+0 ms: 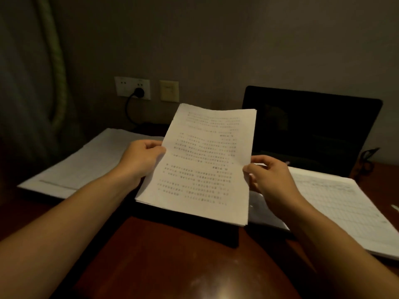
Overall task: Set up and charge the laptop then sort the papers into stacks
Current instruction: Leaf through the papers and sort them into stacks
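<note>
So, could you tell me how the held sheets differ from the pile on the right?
The held sheets are raised, gripped by the left hand and right hand; the right pile lies flat. The held sheets carry lines of text; the right pile carries a grid. Both are white paper.

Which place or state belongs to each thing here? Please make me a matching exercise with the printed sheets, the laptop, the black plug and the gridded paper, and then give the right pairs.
Things
1. printed sheets
2. laptop
3. black plug
4. gridded paper

Places or states
A. in the white wall socket
B. lying on the table, at the right
C. held up by the left hand and the right hand
D. open, with a dark screen

Pairs: 1-C, 2-D, 3-A, 4-B
</note>
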`<state>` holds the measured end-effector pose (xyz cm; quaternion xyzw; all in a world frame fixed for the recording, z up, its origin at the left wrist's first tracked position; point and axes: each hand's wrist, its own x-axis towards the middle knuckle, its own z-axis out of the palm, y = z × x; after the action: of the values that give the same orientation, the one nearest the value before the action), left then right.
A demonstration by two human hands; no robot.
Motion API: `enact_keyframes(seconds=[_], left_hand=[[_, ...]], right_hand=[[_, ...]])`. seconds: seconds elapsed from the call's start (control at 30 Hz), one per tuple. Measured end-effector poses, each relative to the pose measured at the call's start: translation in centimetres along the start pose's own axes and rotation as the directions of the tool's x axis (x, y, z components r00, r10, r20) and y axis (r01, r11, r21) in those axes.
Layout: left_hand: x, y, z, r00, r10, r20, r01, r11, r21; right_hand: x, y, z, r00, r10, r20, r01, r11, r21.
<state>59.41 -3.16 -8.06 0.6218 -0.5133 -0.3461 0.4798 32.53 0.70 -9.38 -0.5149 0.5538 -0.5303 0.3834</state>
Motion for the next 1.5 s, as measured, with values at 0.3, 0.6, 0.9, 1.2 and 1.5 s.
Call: enact_keyframes(seconds=[0.3, 0.6, 0.9, 1.2, 1.5], left_hand=[[4.2, -2.8, -9.2, 0.963, -0.045, -0.266, 0.120, 0.955, 0.271], [7.9, -4.9, -16.3, 0.930, -0.022, -0.367, 0.174, 0.906, 0.385], [10.2, -7.3, -17.1, 0.944, -0.058, -0.324, 0.268, 0.710, 0.652], [6.2, -3.0, -6.7, 0.970, 0.244, 0.009, -0.189, 0.726, 0.661], [-1.5, 0.9, 8.5, 0.897, 0.152, 0.415, -0.355, 0.807, 0.472]], right_hand=[[1.0, -1.6, 12.0, 0.981, 0.068, 0.182, -0.080, 0.995, 0.061], [2.0, -2.4, 20.0, 0.950, 0.127, 0.287, -0.149, 0.987, 0.055], [4.1, -0.7, 22.5, 0.873, -0.061, 0.484, 0.377, 0.714, -0.590], [4.0, -0.9, 13.7, 0.867, -0.185, 0.462, 0.481, 0.547, -0.685], [0.8, 1.0, -2.7, 0.895, -0.259, 0.362, 0.445, 0.489, -0.750]])
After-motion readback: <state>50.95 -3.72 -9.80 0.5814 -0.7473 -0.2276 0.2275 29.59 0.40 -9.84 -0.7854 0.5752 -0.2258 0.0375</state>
